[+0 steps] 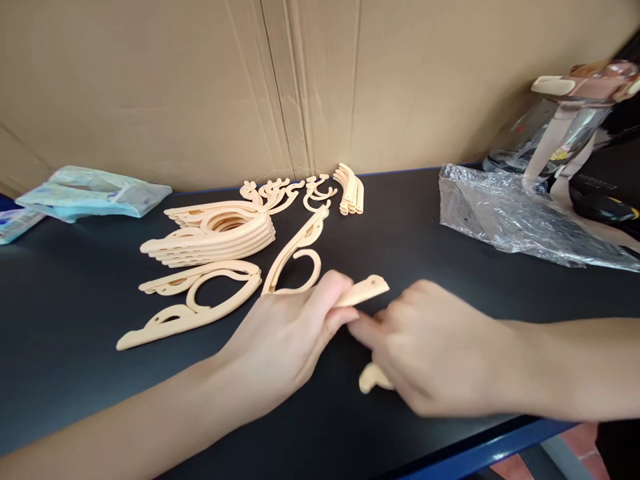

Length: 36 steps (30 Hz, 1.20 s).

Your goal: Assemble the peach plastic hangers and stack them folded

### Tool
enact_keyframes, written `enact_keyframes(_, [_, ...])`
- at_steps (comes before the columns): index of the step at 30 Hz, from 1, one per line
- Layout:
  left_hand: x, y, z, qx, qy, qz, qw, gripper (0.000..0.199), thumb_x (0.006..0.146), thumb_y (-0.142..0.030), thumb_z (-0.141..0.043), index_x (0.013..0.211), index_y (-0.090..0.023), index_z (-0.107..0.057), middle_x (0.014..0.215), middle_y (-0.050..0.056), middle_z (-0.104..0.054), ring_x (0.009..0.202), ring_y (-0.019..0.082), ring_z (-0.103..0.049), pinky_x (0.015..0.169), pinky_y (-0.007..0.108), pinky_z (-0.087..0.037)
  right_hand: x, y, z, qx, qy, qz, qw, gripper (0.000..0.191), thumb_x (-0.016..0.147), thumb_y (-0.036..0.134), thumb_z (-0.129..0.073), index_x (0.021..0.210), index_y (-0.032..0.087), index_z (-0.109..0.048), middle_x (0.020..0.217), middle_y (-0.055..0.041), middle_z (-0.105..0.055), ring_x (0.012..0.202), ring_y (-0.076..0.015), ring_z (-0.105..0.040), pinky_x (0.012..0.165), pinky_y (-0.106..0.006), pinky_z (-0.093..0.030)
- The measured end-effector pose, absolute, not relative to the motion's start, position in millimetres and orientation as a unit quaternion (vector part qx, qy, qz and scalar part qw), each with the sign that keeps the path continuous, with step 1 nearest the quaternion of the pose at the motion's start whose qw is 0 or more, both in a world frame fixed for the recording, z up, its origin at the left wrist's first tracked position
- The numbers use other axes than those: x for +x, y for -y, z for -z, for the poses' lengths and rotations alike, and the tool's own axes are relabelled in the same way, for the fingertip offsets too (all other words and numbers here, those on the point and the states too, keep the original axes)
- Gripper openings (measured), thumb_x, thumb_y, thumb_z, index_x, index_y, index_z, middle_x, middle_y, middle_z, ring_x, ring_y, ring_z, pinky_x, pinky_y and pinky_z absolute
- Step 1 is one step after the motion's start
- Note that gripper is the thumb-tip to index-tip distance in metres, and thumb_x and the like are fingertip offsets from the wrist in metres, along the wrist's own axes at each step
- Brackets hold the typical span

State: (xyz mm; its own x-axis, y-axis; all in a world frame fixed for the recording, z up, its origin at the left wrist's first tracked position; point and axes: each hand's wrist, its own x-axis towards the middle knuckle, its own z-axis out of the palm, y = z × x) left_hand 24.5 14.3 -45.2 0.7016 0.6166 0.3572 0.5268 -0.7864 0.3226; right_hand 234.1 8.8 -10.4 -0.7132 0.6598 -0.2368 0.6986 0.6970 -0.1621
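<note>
My left hand (pixel 295 333) is closed on a cream plastic folding hanger (pixel 369 289), whose one arm end sticks out between thumb and fingers. Its other arm and curved hook seem to show behind the hand; the joint is partly covered. Close by on the right, my right hand (pixel 430 350) is curled and slightly blurred, its index finger near my left thumb. From under it pokes the rounded end of a small cream plastic piece (pixel 374 379), mostly hidden by the hand. Left of my hands lies another folding hanger (pixel 210 313), with a stack of folded hangers (pixel 215 250) behind it.
Loose hooks (pixel 273 193) and a bundle of short curved pieces (pixel 351 190) lie at the back of the black table (pixel 400 227), before a cardboard wall (pixel 175 87). A bluish plastic packet (pixel 95 193) is left; crumpled clear plastic (pixel 500 213) and a bottle (pixel 565 127) are right.
</note>
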Motion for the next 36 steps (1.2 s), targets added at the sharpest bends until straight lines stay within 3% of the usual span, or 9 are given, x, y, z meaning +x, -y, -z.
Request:
enact_keyframes(2, [28, -14, 44, 0.923, -0.315, -0.201, 0.096, 0.02, 0.108, -0.024, -0.028, 0.094, -0.023, -0.042, 0.068, -0.007, -0.057, 0.05, 0.013, -0.057, 0.046, 0.023, -0.031, 233, -5, 11, 0.336, -0.928, 0.135, 0.09, 0.004, 0.079, 0.021, -0.056, 0.078, 0.019, -0.059, 0.057, 0.0011, -0.054, 0.044, -0.0126, -0.019, 0.046, -0.031, -0.015])
enact_keyframes(6, [26, -13, 46, 0.931, -0.281, -0.211, 0.101, 0.016, 0.108, -0.025, -0.029, 0.097, -0.024, -0.04, 0.068, -0.007, -0.054, 0.049, 0.013, -0.051, 0.048, 0.024, -0.03, 245, -12, 12, 0.326, -0.931, 0.146, 0.071, 0.022, 0.081, 0.014, -0.049, 0.062, 0.019, -0.04, 0.05, 0.0035, -0.04, 0.045, -0.0123, -0.013, 0.048, -0.031, -0.015])
enact_keyframes(10, [22, -12, 47, 0.94, -0.255, -0.199, 0.11, 0.014, 0.108, -0.023, -0.031, 0.101, -0.022, -0.043, 0.072, -0.005, -0.057, 0.053, 0.013, -0.052, 0.051, 0.024, -0.034, 257, -27, 9, 0.329, -0.92, 0.211, 0.04, 0.022, 0.089, 0.015, -0.043, 0.067, 0.02, -0.041, 0.055, 0.0031, -0.046, 0.048, -0.0121, -0.028, 0.054, -0.03, -0.02])
enact_keyframes(14, [20, -13, 45, 0.936, -0.267, -0.189, 0.132, 0.015, 0.108, -0.023, -0.033, 0.096, -0.023, -0.042, 0.068, -0.007, -0.051, 0.051, 0.011, -0.048, 0.05, 0.023, -0.033, 263, -39, 5, 0.367, -0.888, 0.276, -0.015, 0.026, 0.093, 0.015, -0.036, 0.072, 0.02, -0.051, 0.065, 0.0017, -0.055, 0.065, -0.0149, -0.047, 0.066, -0.029, -0.029])
enact_keyframes(21, [21, -14, 47, 0.939, -0.258, -0.19, 0.124, 0.017, 0.109, -0.025, -0.03, 0.098, -0.022, -0.042, 0.072, -0.007, -0.054, 0.054, 0.011, -0.048, 0.052, 0.023, -0.034, 266, -47, 9, 0.354, -0.842, 0.401, -0.069, 0.025, 0.091, 0.017, -0.034, 0.069, 0.019, -0.044, 0.062, 0.0052, -0.039, 0.058, -0.0105, -0.037, 0.064, -0.028, -0.03])
enact_keyframes(36, [22, -11, 51, 0.946, -0.237, -0.207, 0.075, 0.018, 0.11, -0.024, -0.03, 0.099, -0.021, -0.045, 0.073, -0.007, -0.051, 0.051, 0.009, -0.044, 0.048, 0.024, -0.031, 259, -29, 10, 0.403, -0.872, 0.268, -0.073, 0.024, 0.087, 0.014, -0.035, 0.067, 0.021, -0.047, 0.062, 0.0034, -0.051, 0.064, -0.0142, -0.045, 0.071, -0.028, -0.034])
